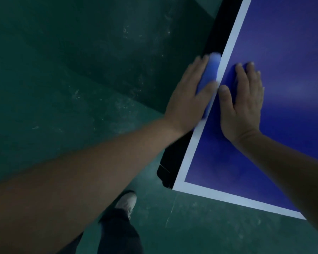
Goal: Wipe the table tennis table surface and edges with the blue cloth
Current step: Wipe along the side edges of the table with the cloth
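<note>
The table tennis table has a dark blue top, a white border line and a black side edge, and fills the right of the view. My left hand presses the blue cloth flat against the table's black left edge, fingers straight, thumb lying over the cloth near the white line. The cloth is blurred and mostly hidden under that hand. My right hand lies flat on the blue top just inside the white line, fingers straight and holding nothing.
A green floor spreads to the left and below. The table's near-left corner is in front of me. My leg in dark trousers and a light shoe stand on the floor beside that corner.
</note>
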`<state>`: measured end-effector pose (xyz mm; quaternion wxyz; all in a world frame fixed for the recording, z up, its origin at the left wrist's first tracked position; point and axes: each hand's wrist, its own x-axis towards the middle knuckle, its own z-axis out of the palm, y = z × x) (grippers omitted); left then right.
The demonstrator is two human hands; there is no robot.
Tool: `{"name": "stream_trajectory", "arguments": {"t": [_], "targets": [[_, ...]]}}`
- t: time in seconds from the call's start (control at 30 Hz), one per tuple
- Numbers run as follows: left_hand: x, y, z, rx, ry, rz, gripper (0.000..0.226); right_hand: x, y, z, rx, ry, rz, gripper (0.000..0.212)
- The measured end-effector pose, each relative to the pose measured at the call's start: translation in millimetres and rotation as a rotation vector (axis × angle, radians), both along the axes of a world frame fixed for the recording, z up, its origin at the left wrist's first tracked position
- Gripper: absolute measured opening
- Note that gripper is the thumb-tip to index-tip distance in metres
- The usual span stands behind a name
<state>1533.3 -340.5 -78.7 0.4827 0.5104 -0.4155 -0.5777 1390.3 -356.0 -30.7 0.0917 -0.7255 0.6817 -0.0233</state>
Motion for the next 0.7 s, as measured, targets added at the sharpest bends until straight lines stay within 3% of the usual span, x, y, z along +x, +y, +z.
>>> {"name": "stream_trajectory", "arguments": {"t": [0.17,0.33,0.47,0.57,0.7], "targets": [[18.2,155.3,-4.7,-0.045,0.066,-0.134,0.062,-3.4,0.0,-1.7,-0.006,-0.003,0.004,0.069],[6.4,53.7,-13.0,-0.098,-0.068,-0.092,0.064,-3.6,0.0,-1.4,-0.007,0.004,0.006,0.068],[0.5,-45.0,-14.5,-0.067,-0.030,-0.015,0.067,-1.5,0.8,-1.3,0.006,0.002,0.003,0.067],[-0.1,-14.4,-11.1,-0.067,-0.022,-0.001,0.063,-1.7,-0.1,-1.8,0.001,-0.001,0.002,0.067],[10.8,105.9,-11.3,-0.058,-0.011,-0.081,0.064,-4.5,0.8,-3.8,-0.010,-0.004,0.003,0.066]]}}
